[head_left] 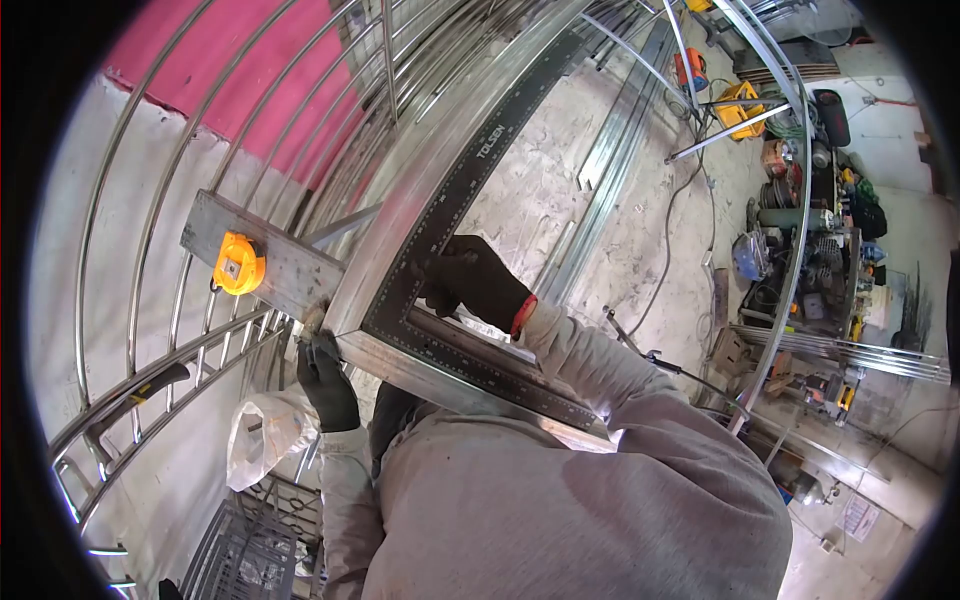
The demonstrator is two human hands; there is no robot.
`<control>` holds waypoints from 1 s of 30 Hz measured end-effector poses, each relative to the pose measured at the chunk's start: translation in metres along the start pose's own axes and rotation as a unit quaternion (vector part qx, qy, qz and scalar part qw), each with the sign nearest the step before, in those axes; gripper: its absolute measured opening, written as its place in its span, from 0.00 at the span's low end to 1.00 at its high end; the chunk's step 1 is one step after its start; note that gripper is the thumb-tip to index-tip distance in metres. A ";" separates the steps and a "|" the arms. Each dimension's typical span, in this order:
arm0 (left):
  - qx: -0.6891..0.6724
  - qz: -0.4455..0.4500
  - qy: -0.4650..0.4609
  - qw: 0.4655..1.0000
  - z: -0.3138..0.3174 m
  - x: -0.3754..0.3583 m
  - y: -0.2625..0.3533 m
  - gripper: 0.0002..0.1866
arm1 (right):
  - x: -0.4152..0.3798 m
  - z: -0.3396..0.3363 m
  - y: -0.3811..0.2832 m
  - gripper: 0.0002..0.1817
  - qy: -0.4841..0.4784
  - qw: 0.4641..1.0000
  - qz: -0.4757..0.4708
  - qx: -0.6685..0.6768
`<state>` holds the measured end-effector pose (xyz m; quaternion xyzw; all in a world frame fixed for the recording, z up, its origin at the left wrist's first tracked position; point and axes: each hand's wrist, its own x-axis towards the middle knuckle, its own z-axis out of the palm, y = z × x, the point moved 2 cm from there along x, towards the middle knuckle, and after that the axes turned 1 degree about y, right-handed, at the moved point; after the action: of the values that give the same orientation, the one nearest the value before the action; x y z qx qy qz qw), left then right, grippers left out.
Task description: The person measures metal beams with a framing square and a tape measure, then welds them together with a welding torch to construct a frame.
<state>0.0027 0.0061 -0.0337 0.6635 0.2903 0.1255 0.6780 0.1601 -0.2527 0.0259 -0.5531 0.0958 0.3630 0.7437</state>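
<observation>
A black framing square (462, 180) marked TOLSEN lies along the corner of a metal tube frame (400, 200). My right hand (478, 283), in a dark glove with a red cuff, is closed on the square's inner edge near its corner. My left hand (328, 384), also gloved, has its fingers pressed together at the outer corner of the frame; what they hold, if anything, is hidden. Beside that corner, a flat metal plate (290, 255) carries a yellow tape measure (238, 264).
Curved metal bars (135, 200) rise on the left, with a dark-handled tool (135, 397) on the lower rail. A white bag (262, 437) hangs below. Long metal profiles (610, 180) and a cable (664, 240) lie on the floor. Shelves with tools (825, 270) stand right.
</observation>
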 end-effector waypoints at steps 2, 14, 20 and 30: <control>-0.030 -0.015 -0.011 0.999 0.002 0.001 0.003 0.20 | 0.001 -0.001 0.003 0.11 0.012 1.000 -0.004 -0.012; 0.012 0.025 -0.045 0.999 0.000 0.001 0.005 0.20 | 0.003 -0.002 0.004 0.14 0.021 0.999 0.005 -0.046; -0.070 0.004 -0.023 0.997 0.014 0.000 0.020 0.17 | 0.001 0.000 -0.002 0.14 0.016 0.998 0.008 -0.060; -0.060 0.042 -0.058 0.996 0.009 0.005 0.018 0.13 | 0.001 -0.002 -0.001 0.17 -0.010 0.992 -0.052 -0.112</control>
<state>0.0152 0.0028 -0.0182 0.6396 0.2141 0.1326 0.7263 0.1620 -0.2544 0.0255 -0.6337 0.0180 0.3377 0.6957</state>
